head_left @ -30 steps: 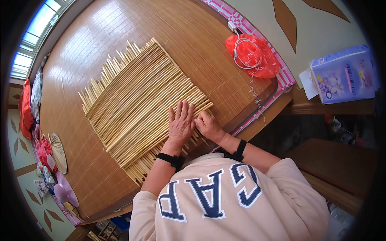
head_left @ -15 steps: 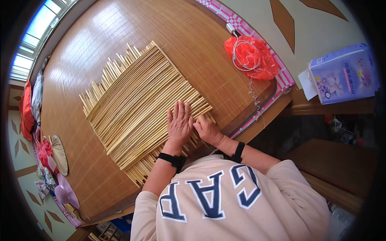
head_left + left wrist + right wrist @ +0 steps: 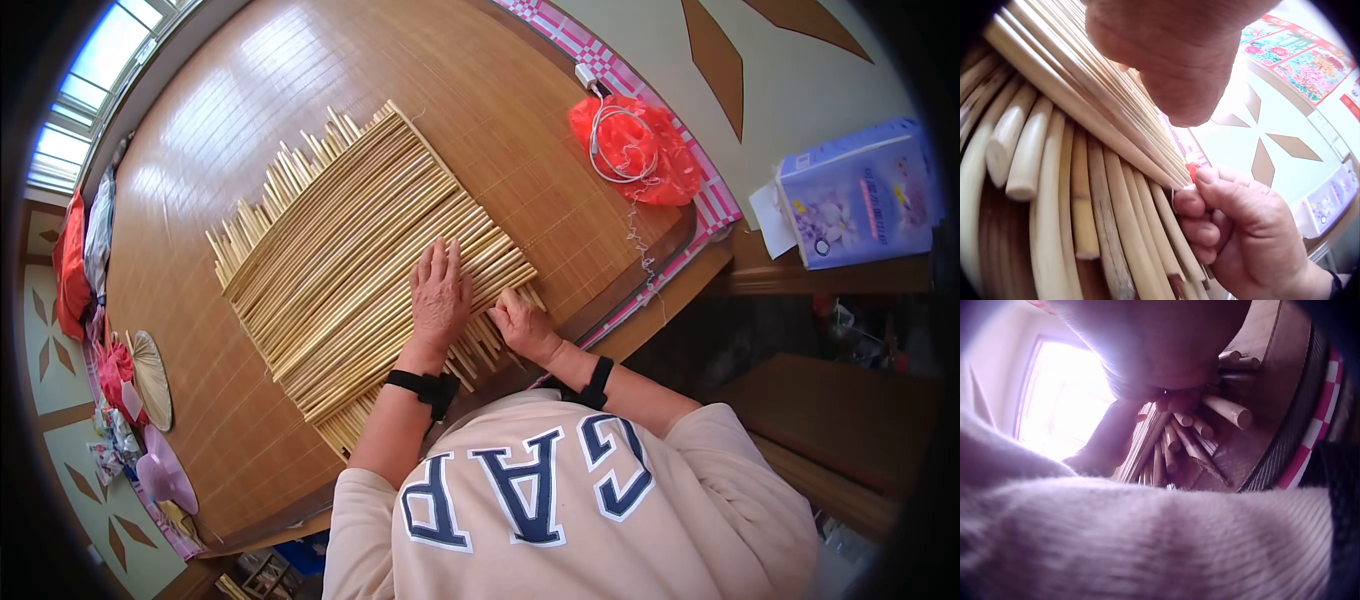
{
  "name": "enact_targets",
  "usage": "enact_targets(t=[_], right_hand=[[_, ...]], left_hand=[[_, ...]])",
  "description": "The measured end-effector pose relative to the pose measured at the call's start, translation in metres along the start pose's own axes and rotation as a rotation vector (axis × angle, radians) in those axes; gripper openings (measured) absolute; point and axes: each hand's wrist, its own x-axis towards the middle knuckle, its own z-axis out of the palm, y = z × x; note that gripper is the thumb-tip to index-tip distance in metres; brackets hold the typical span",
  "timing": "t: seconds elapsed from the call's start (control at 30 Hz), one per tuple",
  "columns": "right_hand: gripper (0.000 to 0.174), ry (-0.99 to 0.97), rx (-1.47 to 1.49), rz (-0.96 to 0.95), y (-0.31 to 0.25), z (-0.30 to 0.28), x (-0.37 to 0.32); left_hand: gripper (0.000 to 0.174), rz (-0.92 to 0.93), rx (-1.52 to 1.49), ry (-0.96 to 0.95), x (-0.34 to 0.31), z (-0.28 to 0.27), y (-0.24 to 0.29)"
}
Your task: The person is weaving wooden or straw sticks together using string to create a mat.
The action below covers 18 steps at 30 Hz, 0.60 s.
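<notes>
A mat of pale thin sticks [image 3: 350, 240], laid side by side, lies on the table in the head view. Over its near part rests my left hand [image 3: 440, 300], fingers extended along the sticks. At the near right corner is my right hand [image 3: 524, 326], its fingers curled. The left wrist view shows the right hand's thumb and forefinger pinched at the edge stick's end, where a thin white thread [image 3: 1173, 199] comes out. Below the layer, cross sticks [image 3: 1110, 212] stick out with cut ends. In the right wrist view the hand largely hides its own fingertips.
A red plastic bag [image 3: 640, 150] with a white cable [image 3: 597, 150] lies at the table's right edge. Beyond it stands a purple package [image 3: 860, 200]. A straw fan [image 3: 151, 380] and a lilac hat [image 3: 165, 470] are along the left edge. Stick ends jut out behind the mat.
My left hand has slid a little left over the sticks, widening the gap between the hands. The right hand stays at the corner, still pinching. The head view has shifted slightly.
</notes>
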Motion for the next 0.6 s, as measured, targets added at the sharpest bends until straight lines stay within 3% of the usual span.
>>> enact_targets(t=[0.13,0.17,0.3,0.57,0.6], right_hand=[[0.016,0.003,0.03,0.004,-0.001,-0.001,0.001],[0.016,0.005,0.026,0.005,-0.002,-0.002,0.002],[0.016,0.006,0.022,0.051,-0.011,-0.007,0.003],[0.017,0.017,0.081,0.048,-0.005,-0.007,0.004],[0.016,0.019,0.086,0.048,-0.004,-0.006,0.004]], left_hand=[[0.06,-0.1,0.151,0.039,0.018,0.004,-0.02],[0.063,-0.14,0.135,-0.025,0.022,0.005,-0.026],[0.065,-0.131,0.173,-0.085,0.027,0.008,-0.032],[0.064,-0.105,0.16,0.016,0.022,0.006,-0.022],[0.063,-0.034,0.148,-0.017,0.02,0.003,-0.012]])
